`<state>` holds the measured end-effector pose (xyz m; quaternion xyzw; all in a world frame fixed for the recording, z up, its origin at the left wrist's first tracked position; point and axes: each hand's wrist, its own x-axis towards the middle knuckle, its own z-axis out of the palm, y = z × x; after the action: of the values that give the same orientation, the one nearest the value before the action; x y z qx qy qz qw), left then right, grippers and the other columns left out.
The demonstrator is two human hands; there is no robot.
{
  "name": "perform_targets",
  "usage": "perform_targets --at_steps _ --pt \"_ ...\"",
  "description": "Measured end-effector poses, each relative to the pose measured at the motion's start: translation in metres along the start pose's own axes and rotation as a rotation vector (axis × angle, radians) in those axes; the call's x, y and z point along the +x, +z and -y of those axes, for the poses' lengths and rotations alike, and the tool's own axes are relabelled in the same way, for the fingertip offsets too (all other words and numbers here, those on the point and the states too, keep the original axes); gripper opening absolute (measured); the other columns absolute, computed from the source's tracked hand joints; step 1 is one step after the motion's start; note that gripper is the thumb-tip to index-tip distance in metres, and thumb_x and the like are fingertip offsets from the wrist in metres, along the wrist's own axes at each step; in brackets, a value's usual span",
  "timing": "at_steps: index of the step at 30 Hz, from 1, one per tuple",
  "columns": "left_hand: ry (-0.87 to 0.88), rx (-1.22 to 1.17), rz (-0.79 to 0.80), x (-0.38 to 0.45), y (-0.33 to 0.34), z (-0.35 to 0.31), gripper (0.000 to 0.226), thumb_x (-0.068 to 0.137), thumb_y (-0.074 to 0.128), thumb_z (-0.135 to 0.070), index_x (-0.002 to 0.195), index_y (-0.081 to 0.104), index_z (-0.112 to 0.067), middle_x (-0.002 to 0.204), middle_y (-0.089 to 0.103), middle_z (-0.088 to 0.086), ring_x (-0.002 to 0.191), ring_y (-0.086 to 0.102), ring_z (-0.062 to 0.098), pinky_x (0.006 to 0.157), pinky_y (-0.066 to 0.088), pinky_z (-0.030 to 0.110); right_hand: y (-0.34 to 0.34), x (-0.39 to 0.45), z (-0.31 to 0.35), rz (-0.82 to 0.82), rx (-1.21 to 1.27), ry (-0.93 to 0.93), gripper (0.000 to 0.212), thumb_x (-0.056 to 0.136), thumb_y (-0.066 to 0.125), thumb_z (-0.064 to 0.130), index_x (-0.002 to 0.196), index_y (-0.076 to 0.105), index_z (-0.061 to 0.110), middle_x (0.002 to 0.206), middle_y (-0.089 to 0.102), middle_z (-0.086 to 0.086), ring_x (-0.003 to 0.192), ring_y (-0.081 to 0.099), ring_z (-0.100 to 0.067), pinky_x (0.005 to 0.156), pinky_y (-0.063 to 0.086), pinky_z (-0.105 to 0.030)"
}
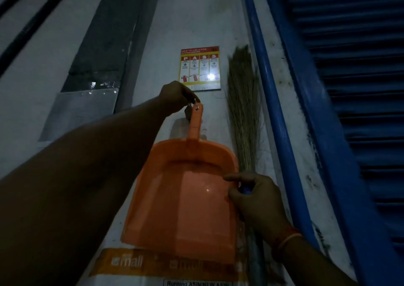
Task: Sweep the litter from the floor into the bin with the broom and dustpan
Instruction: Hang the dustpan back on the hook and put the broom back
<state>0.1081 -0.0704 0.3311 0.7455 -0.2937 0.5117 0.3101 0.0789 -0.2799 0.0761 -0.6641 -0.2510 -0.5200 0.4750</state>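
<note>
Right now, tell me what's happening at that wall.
A person stands facing the wall. The left hand pinches the top of the orange dustpan handle, up by a hook or nail, with the pan hanging flat against the wall. The right hand grips the broom at its handle, bristles pointing up beside the blue pipe. A fire extinguisher poster sits above. No litter or bin is in view.

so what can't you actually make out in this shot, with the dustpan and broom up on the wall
- What the dustpan hangs from: the left hand covers the handle top, head view.
- The broom grip: the right hand wraps it, and the stick below is dark.
- The small print on the fire extinguisher poster: too small, with glare.
- The label at the bottom: cut off by the frame edge.
- Floor, litter and bin: not in view.
</note>
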Motion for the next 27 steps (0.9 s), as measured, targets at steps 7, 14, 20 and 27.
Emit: perform_targets --at_steps 7,14,20,27 --pt "-0.139 -0.164 0.195 -0.021 -0.011 0.014 0.039 0.095 0.049 0.008 0.126 0.064 -0.008 0.112 0.061 0.005 0.087 0.054 0.012 0.070 0.048 0.023 -0.001 -0.010 -0.007 0.001 -0.040 -0.010 0.034 0.079 0.075 0.006 0.088 0.076 0.039 0.090 0.070 0.020 0.081 0.067 0.004 0.065 0.059 -0.020" --pt "-0.149 -0.313 0.159 -0.041 0.000 0.018 0.040 0.096 0.054 0.001 0.134 0.060 -0.011 0.123 0.058 0.005 0.098 0.055 0.012 0.074 0.046 0.022 -0.004 -0.029 -0.012 0.006 -0.036 0.016 0.021 0.082 0.077 0.019 0.094 0.076 0.037 0.091 0.072 0.013 0.083 0.068 -0.001 0.071 0.062 -0.030" --pt "-0.162 -0.302 0.146 -0.061 0.003 0.005 0.040 0.098 0.053 -0.002 0.136 0.057 -0.012 0.132 0.057 0.008 0.112 0.056 0.020 0.091 0.050 0.029 -0.019 -0.042 -0.003 0.015 0.031 0.029 0.015 0.080 0.079 0.024 0.092 0.076 0.033 0.076 0.073 0.012 0.067 0.069 -0.006 0.059 0.058 -0.027" --pt "-0.068 -0.171 -0.309 -0.114 0.010 -0.021 0.049 0.097 0.060 -0.014 0.145 0.049 -0.017 0.148 0.051 0.007 0.116 0.061 0.018 0.098 0.054 0.039 -0.041 -0.054 0.014 0.042 0.109 0.061 0.011 0.086 0.074 0.016 0.092 0.076 0.025 0.059 0.066 0.000 0.044 0.057 -0.012 0.043 0.047 -0.023"
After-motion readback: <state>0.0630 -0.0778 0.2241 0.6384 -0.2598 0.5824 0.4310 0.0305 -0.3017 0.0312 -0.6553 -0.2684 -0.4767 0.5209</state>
